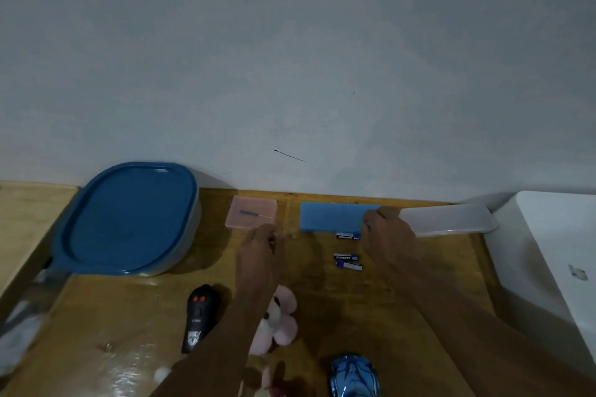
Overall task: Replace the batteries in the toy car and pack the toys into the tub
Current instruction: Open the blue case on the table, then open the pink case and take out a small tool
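Note:
The blue toy car (354, 375) sits at the table's near edge. Three blue batteries lie mid-table: one battery (347, 236) against the blue box (332, 216), two batteries (347, 261) nearer me. My right hand (385, 232) grips the blue box's right end. My left hand (262, 246) hovers just below the pink tray (252, 212), fingers curled; whether it holds anything I cannot tell. The tub (129, 219) with its blue lid on stands at the left. A black remote (199, 317) and a pink plush toy (278, 319) lie under my left forearm.
A clear plastic lid or tray (451, 219) lies right of the blue box. A white box (554, 267) borders the table's right side. The wall runs right behind the objects. A small tool lies in the pink tray.

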`<state>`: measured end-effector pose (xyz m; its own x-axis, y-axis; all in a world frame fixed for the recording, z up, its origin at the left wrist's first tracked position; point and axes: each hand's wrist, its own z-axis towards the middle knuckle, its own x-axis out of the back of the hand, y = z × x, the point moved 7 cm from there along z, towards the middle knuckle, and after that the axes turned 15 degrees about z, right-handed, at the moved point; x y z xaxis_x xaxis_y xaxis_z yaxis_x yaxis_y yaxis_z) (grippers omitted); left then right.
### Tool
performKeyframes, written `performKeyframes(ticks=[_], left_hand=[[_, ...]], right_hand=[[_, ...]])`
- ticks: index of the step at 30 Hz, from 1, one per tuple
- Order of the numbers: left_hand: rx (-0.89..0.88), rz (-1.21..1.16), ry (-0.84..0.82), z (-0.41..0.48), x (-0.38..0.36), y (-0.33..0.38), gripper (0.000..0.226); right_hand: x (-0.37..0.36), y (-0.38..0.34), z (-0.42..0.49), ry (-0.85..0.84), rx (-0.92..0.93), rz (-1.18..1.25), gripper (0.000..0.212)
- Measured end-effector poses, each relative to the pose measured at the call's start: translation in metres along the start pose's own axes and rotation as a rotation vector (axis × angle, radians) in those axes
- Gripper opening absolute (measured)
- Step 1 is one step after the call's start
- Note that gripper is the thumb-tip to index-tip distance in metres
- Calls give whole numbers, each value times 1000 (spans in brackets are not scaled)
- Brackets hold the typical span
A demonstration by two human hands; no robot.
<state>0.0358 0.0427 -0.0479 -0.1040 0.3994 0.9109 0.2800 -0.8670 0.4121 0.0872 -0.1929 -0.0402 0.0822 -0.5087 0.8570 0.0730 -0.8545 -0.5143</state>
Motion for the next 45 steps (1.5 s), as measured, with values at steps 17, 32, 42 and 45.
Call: performKeyframes(ticks=[17, 32, 42, 45], left_hand=[[25, -174, -127, 51, 4, -109, 38], [-21, -610, -185, 64, -14, -111, 29], [15, -565, -200, 66, -22, -113, 29], [23, -533, -215, 63, -23, -113, 29]], right_hand=[[-118, -174, 26, -95, 292, 124, 28], [-144, -169, 29, -34, 460, -296, 29], [-134, -185, 27, 163, 784, -405, 13], [-132, -188, 25, 197, 846, -423, 13]])
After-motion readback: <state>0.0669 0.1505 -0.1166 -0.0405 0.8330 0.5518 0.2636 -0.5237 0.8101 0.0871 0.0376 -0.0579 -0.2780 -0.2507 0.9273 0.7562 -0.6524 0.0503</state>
